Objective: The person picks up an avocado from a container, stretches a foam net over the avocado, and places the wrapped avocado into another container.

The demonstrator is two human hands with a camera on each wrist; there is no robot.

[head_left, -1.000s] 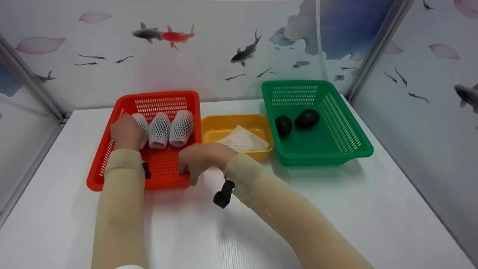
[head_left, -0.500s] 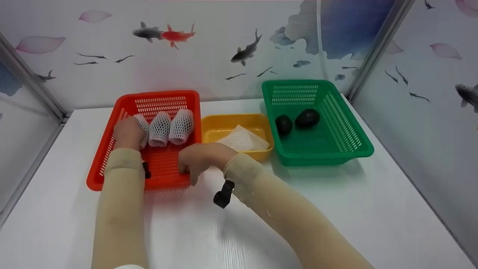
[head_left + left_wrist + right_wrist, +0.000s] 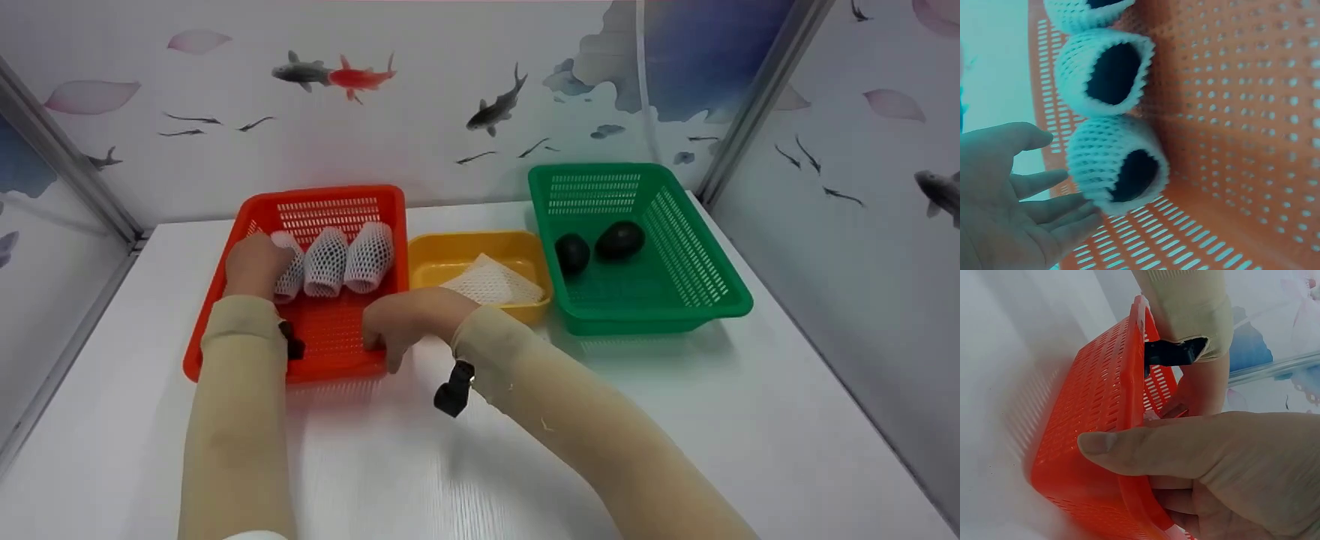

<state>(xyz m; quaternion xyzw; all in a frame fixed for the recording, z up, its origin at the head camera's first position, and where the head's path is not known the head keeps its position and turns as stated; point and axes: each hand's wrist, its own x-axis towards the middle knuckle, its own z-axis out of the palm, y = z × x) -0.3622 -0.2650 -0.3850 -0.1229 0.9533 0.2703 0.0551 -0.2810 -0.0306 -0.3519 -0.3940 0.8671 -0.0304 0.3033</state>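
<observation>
In the head view, a red plastic basket (image 3: 330, 330) holds three dark objects in white foam-net sleeves, side by side. My left hand (image 3: 256, 264) is inside at the left, beside the leftmost sleeved one (image 3: 289, 270). In the left wrist view, the left hand (image 3: 1033, 197) has loosely extended fingers, fingertips right at the net of the nearest sleeve (image 3: 1095, 152); the thumb stands apart from it. My right hand (image 3: 405, 322) grips the basket's front right corner. In the right wrist view, its thumb (image 3: 1129, 450) lies outside the red rim, with the other fingers inside.
A yellow tray (image 3: 435, 241) with white foam netting (image 3: 491, 281) stands right of the red basket. Beyond it a green basket (image 3: 645, 292) holds two dark oval fruits (image 3: 619, 240). Patterned walls (image 3: 420, 150) rise behind and at both sides of the white table (image 3: 420, 465).
The left hand has shifted left relative to the leftmost sleeve, so more of that sleeve shows. The right hand keeps its grip on the basket. The head view has shifted slightly.
</observation>
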